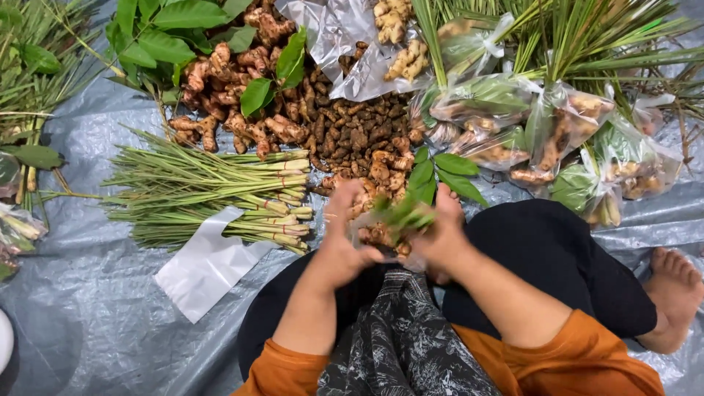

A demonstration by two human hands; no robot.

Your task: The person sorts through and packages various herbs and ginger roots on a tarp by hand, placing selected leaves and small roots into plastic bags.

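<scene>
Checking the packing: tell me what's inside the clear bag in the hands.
The clear bag shows brownish root pieces and green leaves. The left hand and right hand cover its sides and bottom.

A grey plastic sheet (95,308) covers the whole floor, wrinkled and faintly shiny under soft, even light. No walls, windows or furniture come into sight from here; the sheet runs past every edge. Its folds gather into long creases at the lower left and along the right side. At the far left edge a sliver of something white and rounded (4,341) rests on the sheet, too cut off to tell what it is.
</scene>
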